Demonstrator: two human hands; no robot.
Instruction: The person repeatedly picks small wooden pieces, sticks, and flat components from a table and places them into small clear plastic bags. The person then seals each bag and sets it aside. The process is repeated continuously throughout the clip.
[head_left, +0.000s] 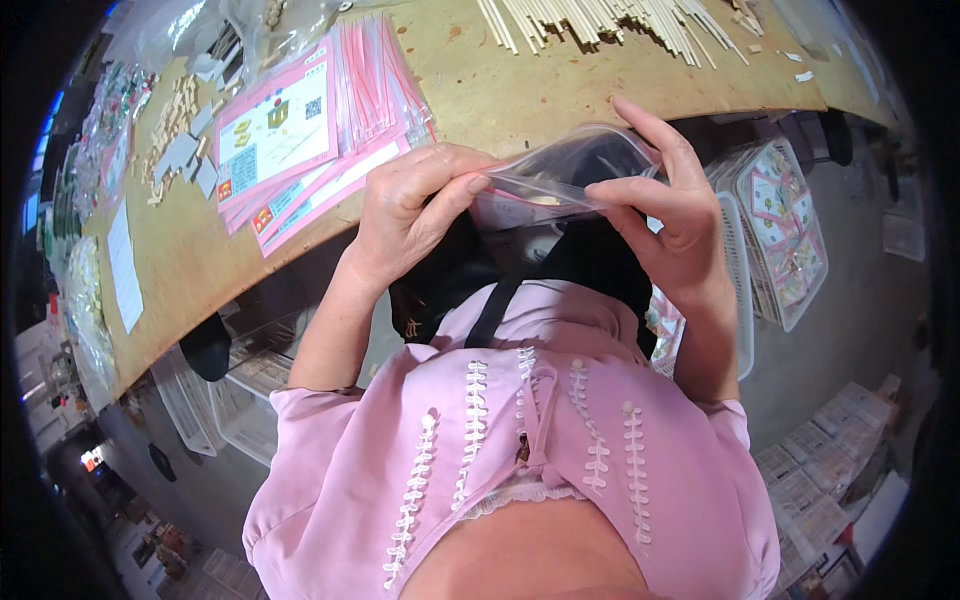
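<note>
A clear plastic zip bag (pixel 575 150) is held up between my hands at the table's front edge, its mouth spread apart. My left hand (pixel 415 205) pinches the bag's left corner between thumb and fingers. At the other end, my right hand (pixel 672 215) grips the right side of the mouth, with a finger reaching up behind the film and the thumb on the near rim. Something pale and small shows low in the bag; its kind is unclear. Left of my left hand lies a fanned stack of pink-edged printed bags (pixel 290 125) on the table.
Thin wooden sticks (pixel 610 22) lie in a pile at the table's far side. Small wooden pieces (pixel 178 125), grey flat pieces (pixel 205 120) and a white paper strip (pixel 125 268) sit at the left. Right of me, a white basket (pixel 738 290) stands beside filled packs below the tabletop.
</note>
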